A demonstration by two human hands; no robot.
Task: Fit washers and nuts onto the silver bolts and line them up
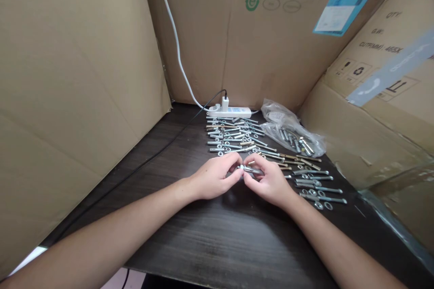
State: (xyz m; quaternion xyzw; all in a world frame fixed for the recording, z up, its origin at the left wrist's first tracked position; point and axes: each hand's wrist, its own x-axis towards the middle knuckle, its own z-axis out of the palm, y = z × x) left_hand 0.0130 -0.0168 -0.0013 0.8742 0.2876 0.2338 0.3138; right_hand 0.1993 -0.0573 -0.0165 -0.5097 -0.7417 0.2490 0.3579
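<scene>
Above the dark table, both hands meet at a metal bolt (250,170) with a hex nut (242,167) near its left end. My left hand (217,175) is closed in a pinch at the nut end. Thumb and fingers of my right hand (266,178) grip the bolt's shank, whose far end disappears inside the hand. Just behind the hands lie rows of silver and brass-coloured bolts (233,141), metal sleeves, nuts and washers. To the right are several more bolts (327,189) with a loose washer (328,206).
A white power strip (233,112) with a plugged-in adapter stands at the back. A clear plastic bag (288,128) holding metal sleeves lies back right. Cardboard walls (203,31) enclose the table (210,239). A black cable (159,156) crosses its left side.
</scene>
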